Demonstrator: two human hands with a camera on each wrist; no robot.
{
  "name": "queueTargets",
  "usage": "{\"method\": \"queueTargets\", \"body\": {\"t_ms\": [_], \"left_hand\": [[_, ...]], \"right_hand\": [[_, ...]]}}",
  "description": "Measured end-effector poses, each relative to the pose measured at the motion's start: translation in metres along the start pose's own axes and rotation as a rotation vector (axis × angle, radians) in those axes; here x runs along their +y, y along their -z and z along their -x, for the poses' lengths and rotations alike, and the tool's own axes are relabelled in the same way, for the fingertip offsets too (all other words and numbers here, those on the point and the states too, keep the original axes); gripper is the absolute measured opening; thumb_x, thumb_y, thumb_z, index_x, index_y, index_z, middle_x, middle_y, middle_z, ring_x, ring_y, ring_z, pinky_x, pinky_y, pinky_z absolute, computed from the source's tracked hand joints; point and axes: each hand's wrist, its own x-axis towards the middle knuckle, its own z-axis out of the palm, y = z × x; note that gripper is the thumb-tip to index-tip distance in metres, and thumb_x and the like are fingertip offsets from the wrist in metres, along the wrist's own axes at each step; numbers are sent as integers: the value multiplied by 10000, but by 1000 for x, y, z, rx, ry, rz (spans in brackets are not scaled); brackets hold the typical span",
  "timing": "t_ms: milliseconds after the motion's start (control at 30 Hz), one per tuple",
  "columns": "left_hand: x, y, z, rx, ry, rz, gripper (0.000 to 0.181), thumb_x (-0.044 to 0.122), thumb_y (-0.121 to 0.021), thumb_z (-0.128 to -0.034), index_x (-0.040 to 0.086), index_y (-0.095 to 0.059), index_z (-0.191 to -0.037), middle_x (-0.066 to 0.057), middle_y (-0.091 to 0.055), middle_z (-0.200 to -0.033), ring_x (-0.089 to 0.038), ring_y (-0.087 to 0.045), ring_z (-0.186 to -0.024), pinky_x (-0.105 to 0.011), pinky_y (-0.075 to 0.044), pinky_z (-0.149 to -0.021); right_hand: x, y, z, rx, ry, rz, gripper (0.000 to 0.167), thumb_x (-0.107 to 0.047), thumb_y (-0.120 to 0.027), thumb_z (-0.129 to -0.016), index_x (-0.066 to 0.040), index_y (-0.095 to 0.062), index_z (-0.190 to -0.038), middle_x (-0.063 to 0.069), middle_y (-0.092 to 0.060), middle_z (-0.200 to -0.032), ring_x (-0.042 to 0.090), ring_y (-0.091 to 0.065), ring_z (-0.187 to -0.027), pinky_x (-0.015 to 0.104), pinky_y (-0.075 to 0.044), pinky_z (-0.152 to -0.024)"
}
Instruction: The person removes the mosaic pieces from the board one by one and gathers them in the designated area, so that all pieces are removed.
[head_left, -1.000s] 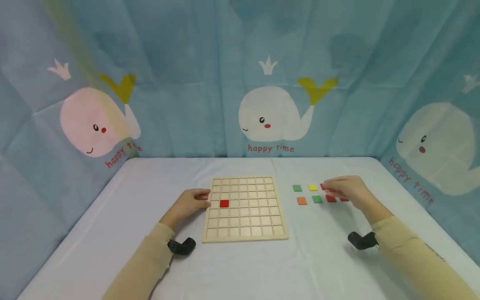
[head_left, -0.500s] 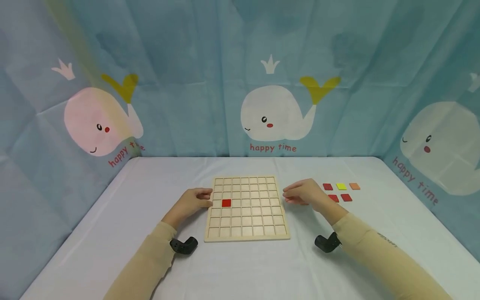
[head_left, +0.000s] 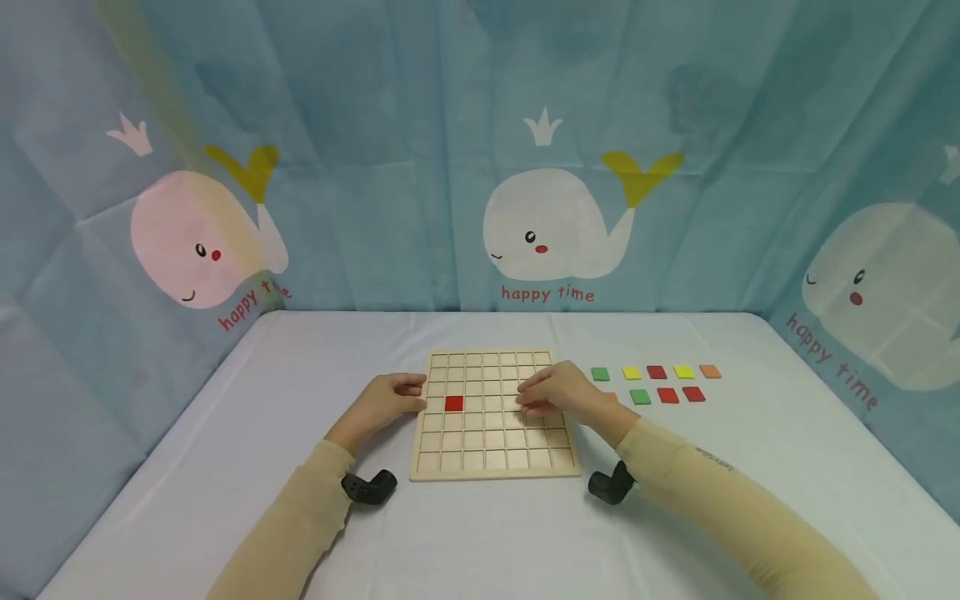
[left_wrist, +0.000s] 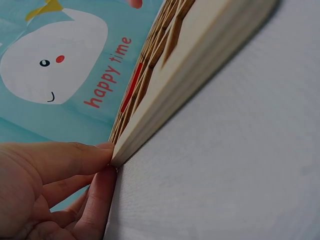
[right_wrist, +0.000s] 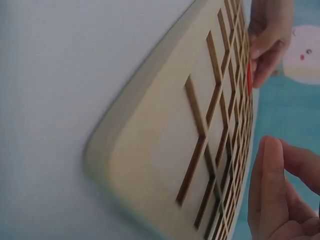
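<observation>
A pale wooden grid board (head_left: 495,477) lies on the table, with one red tile (head_left: 453,403) in a cell towards its left side. My left hand (head_left: 378,408) touches the board's left edge with thumb and fingertips, the thumb and forefinger set apart along it. Over the right part of the board is my right hand (head_left: 561,395). Its thumb and fingertips meet in a pinch in the right wrist view, as if round a small tile; the fingers hide it and no colour shows.
Two rows of loose tiles lie right of the board, among them a green tile (head_left: 600,374), a yellow tile (head_left: 632,372), a dark red tile (head_left: 656,372) and an orange tile (head_left: 709,372). A blue whale-print curtain (head_left: 420,167) stands behind the white table (head_left: 480,542).
My right hand has moved left from above the loose tiles to over the board's right part, uncovering those tiles. The left hand stays at the board's left edge.
</observation>
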Motion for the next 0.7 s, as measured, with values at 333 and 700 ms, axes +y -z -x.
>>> {"method": "queueTargets", "body": {"t_ms": [333,700], "left_hand": [[-2,-1,3,3,9,13,527,134,-722,-883,35,-578,-1381,-149,-660,-1228,-253,-592,-1153,-378,-488,-965],[1,-2,2,15,15,29,519,127,-717,-883,50,-584,-1379,-130,-661,-1213,-252,-581,-1156,-407,-460,-1003]], "right_hand": [[-7,-33,-8,-33,-35,-14,210,-24,-758,-836,53,-741,-1031,85,-763,-828,97,-692,-594,252,-591,-650],[-14,-49,-12,-36,-9,-67,185,38,-729,-835,92,-723,-1011,103,-755,-803,107,-695,-620,248,-591,-653]]}}
